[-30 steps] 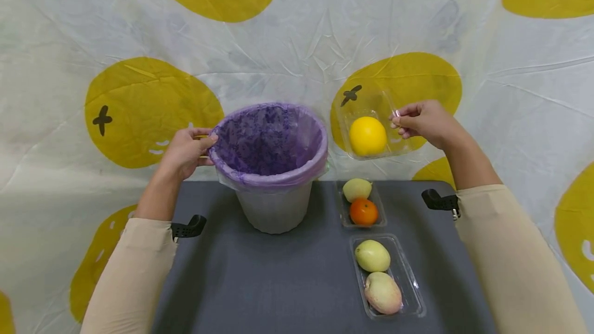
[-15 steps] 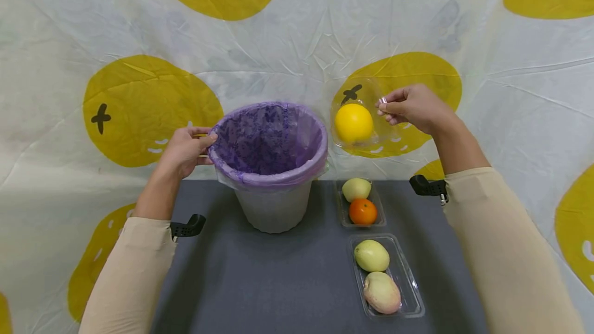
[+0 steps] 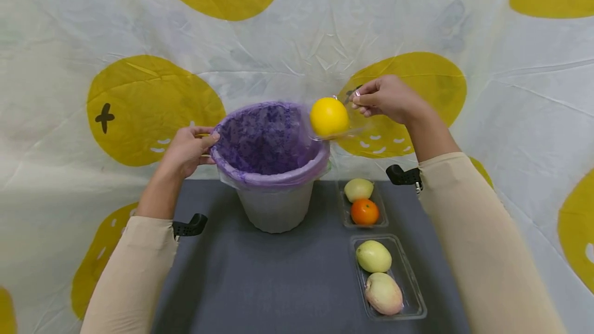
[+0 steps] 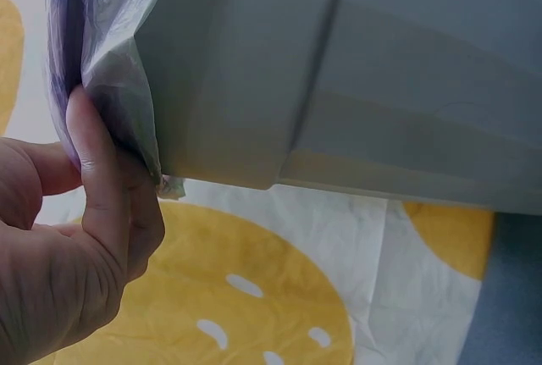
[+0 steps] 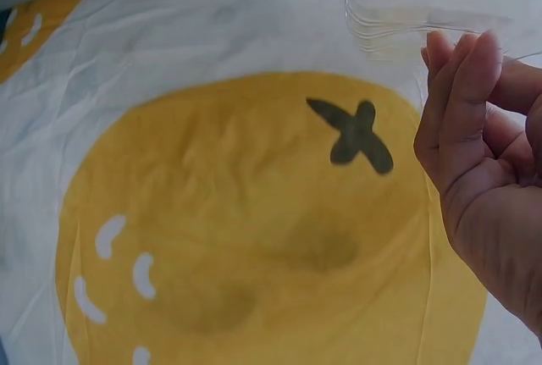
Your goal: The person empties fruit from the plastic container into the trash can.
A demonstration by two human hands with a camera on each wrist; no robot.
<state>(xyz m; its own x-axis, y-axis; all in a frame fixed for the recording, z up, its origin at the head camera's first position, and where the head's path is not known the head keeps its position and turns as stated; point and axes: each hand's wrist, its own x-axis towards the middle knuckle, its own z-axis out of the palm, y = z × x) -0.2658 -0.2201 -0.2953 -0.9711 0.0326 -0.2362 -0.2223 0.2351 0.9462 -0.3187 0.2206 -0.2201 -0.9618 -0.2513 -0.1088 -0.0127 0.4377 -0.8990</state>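
My left hand [image 3: 187,151] pinches the rim of a grey bin [image 3: 276,210] lined with a purple plastic bag [image 3: 260,140]; in the left wrist view its fingers [image 4: 97,162] lie over the bag's folded edge. With thumb and fingertips, my right hand [image 3: 390,99] pinches the edge of a clear plastic tray [image 5: 406,22]. In that tray sits a round yellow fruit [image 3: 329,116], like an orange. Tray and fruit are in the air at the bin's right rim, overlapping it in the head view. The bin stands upright.
On the dark table [image 3: 260,287], right of the bin, one clear tray [image 3: 382,220] holds a pale fruit [image 3: 359,189] and an orange [image 3: 364,212]. Nearer, another clear tray [image 3: 413,298] holds a pale yellow fruit [image 3: 374,256] and a peach [image 3: 384,293]. A patterned cloth [image 3: 297,30] hangs behind.
My right hand has carried the tray with the yellow fruit left and slightly up, from right of the bin to its right rim. The left hand has stayed on the rim.
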